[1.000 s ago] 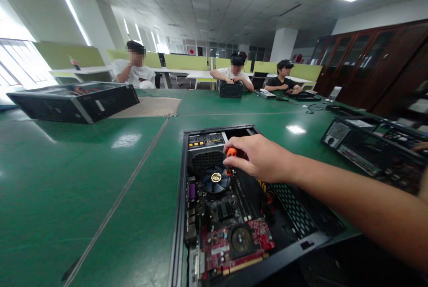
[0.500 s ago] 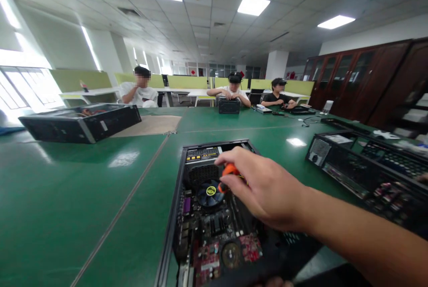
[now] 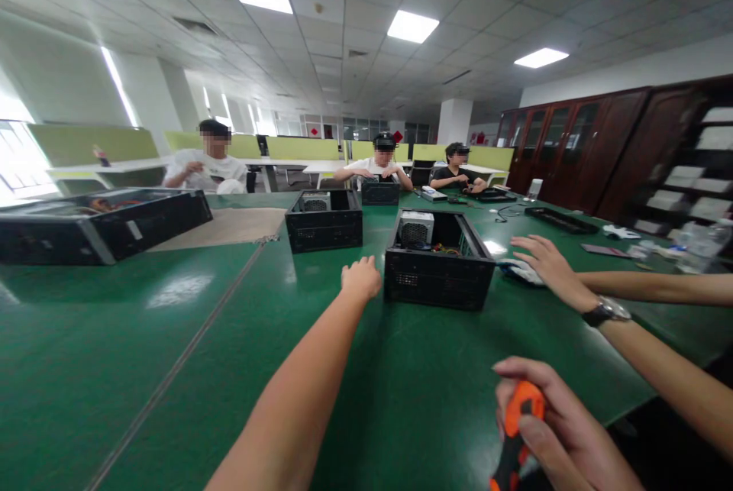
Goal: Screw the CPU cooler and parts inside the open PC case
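Observation:
My left hand stretches forward over the green table, palm down and holding nothing. Its fingers are partly foreshortened but look loosely apart. Just right of it sits a black computer case with its top side open and a power supply showing; whether they touch is unclear. Low at the right, my right hand is closed around the orange and black handle of a screwdriver. The blade is not visible. A second open case lies farther off, ahead of my left hand.
Another person's arms reach in from the right, one hand spread near a glove. A large case lies at the left beside cardboard. Three people sit across the table. Plastic bottles stand far right.
The open case close before me has left that spot, and two cases now sit farther away. My right hand has drawn back with the screwdriver. My left arm now extends forward.

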### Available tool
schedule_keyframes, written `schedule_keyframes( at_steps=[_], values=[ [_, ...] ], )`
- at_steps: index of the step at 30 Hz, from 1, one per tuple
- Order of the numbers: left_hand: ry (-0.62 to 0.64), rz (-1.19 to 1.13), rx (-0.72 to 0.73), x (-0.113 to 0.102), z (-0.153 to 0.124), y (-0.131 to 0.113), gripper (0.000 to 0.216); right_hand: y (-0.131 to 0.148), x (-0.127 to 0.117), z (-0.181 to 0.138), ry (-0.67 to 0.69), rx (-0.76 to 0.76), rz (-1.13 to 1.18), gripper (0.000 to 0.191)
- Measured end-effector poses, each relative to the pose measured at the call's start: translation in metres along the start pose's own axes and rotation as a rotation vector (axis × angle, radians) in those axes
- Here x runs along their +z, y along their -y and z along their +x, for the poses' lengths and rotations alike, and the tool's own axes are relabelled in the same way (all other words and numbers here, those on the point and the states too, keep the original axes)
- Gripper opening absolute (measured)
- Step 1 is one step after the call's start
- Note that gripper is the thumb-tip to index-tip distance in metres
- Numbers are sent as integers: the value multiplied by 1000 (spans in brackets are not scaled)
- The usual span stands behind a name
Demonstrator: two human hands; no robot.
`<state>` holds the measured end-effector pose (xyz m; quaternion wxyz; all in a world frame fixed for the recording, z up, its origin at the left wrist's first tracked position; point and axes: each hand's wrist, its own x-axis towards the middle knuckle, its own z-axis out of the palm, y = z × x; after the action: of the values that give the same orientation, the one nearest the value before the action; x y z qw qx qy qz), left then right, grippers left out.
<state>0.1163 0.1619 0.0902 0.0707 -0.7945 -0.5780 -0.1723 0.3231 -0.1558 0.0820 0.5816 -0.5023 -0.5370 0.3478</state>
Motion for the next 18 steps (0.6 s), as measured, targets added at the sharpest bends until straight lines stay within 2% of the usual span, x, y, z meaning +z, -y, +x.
schedule_keyframes(
  at_steps=[2,4,6,8,11,18],
  values=[
    [-88,-46,-2,1,9,-11,35,-32,0,13,-15,159,0,51],
    [-168,-93,54,-3,12,-15,43,-70,-1,28,12,266,27,62],
    [-201,-122,169,-10,12,-18,47,-105,1,39,20,312,42,68],
    [-183,-130,311,-16,12,-23,46,-129,6,43,-4,308,22,69],
    [-145,-108,415,-20,12,-37,45,-143,13,42,-13,285,-9,68],
    [-179,-35,279,-26,11,-61,45,-135,9,34,-115,229,78,61]
  ],
)
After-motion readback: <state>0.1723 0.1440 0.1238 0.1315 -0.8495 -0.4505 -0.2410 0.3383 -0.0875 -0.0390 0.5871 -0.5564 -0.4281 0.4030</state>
